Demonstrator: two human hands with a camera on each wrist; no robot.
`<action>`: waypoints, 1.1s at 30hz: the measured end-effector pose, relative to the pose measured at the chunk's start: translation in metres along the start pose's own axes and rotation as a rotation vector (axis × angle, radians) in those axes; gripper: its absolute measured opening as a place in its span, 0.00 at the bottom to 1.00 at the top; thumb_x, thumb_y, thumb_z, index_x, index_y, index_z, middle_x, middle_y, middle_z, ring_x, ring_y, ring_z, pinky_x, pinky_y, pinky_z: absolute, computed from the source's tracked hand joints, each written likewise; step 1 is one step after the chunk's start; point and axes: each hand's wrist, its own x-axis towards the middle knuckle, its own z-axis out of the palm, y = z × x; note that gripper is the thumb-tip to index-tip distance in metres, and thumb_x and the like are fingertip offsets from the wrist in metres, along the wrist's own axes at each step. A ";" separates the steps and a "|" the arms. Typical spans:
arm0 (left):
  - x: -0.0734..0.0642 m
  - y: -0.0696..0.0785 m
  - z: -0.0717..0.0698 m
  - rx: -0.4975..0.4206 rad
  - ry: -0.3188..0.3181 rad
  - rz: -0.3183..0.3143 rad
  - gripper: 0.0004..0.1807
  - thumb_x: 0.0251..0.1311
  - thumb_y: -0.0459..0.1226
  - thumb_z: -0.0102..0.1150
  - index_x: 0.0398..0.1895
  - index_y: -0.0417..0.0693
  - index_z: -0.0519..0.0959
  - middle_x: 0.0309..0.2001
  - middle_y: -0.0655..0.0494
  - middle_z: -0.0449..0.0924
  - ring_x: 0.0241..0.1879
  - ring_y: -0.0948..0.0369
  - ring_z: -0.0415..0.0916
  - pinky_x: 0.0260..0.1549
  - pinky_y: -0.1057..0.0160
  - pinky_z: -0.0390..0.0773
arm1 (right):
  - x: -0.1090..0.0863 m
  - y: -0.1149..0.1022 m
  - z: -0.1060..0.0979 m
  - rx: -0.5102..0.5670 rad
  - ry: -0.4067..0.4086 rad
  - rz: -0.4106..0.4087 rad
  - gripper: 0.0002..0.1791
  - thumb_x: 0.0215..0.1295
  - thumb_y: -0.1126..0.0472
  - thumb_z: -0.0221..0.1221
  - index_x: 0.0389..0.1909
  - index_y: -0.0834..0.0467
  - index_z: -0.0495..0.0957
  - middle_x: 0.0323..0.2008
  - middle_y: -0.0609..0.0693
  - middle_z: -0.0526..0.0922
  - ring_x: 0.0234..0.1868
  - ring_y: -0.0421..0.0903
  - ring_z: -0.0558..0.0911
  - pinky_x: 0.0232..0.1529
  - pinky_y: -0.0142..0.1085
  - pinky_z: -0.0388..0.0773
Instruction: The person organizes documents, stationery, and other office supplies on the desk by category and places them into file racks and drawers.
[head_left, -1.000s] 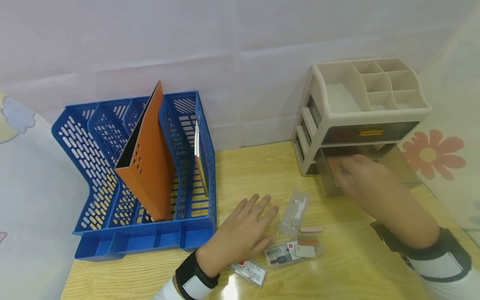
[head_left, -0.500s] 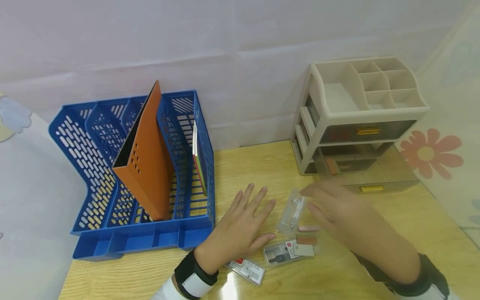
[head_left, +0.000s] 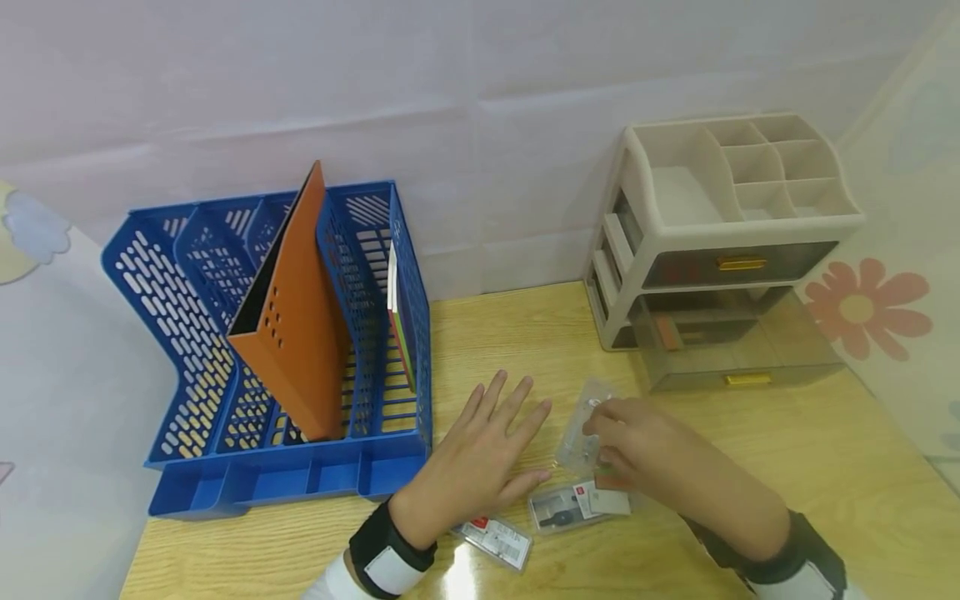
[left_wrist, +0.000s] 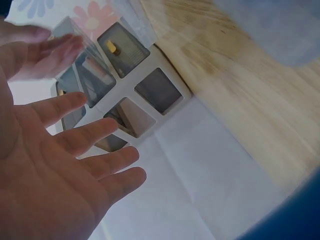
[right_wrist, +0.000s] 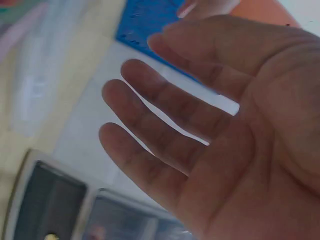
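Note:
My right hand (head_left: 648,450) hovers above the small things on the table, fingers loosely bent and holding nothing visible. Beneath its fingertips lies a clear plastic case (head_left: 576,442) with a white item inside, partly covered. A reddish-brown block (head_left: 609,480) shows beside the thumb. A pale block (head_left: 609,502) sits on a clear case (head_left: 551,512) containing a dark tool-like item. My left hand (head_left: 480,454) is spread palm down over the table, near a clear labelled case (head_left: 502,543) that it partly hides. In the left wrist view the left palm (left_wrist: 55,175) is bare.
At the right back stands a cream drawer unit (head_left: 652,200) with its lower clear drawer (head_left: 780,379) pulled out. An orange-brown block (head_left: 667,332) lies in that drawer. On the left a blue desk rack (head_left: 416,333) holds an orange folder (head_left: 300,358) and thin booklets (head_left: 401,325).
My right hand has left the pulled-out drawer and moved left and toward me, over the small things; the orange-brown block stays in the drawer. The left hand has barely moved.

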 end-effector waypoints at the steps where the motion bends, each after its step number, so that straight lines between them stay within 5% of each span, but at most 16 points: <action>1: 0.000 0.000 0.000 0.005 0.002 0.000 0.40 0.73 0.65 0.44 0.81 0.55 0.61 0.81 0.42 0.55 0.80 0.38 0.49 0.74 0.38 0.63 | -0.002 0.002 0.003 0.001 -0.014 0.001 0.23 0.40 0.66 0.81 0.40 0.59 0.83 0.37 0.49 0.85 0.32 0.41 0.84 0.34 0.29 0.84; 5: -0.001 -0.002 0.002 0.017 0.004 -0.001 0.41 0.73 0.65 0.47 0.80 0.54 0.62 0.81 0.42 0.55 0.80 0.37 0.50 0.73 0.38 0.64 | -0.008 0.010 0.012 0.013 -0.060 0.017 0.26 0.39 0.64 0.82 0.41 0.59 0.82 0.34 0.49 0.83 0.30 0.40 0.81 0.31 0.29 0.82; 14: -0.002 -0.004 -0.003 0.017 -0.044 -0.026 0.41 0.72 0.66 0.46 0.81 0.56 0.61 0.82 0.43 0.52 0.81 0.39 0.48 0.75 0.38 0.61 | -0.014 0.014 0.020 0.030 -0.278 0.188 0.22 0.51 0.53 0.78 0.44 0.52 0.80 0.34 0.44 0.80 0.31 0.39 0.79 0.30 0.31 0.81; 33: -0.002 -0.003 -0.001 0.007 -0.023 -0.003 0.38 0.73 0.65 0.45 0.80 0.58 0.63 0.81 0.43 0.56 0.80 0.38 0.51 0.73 0.38 0.63 | -0.011 0.021 0.025 0.191 -0.363 0.203 0.12 0.61 0.67 0.69 0.35 0.51 0.74 0.29 0.40 0.78 0.30 0.34 0.78 0.31 0.28 0.80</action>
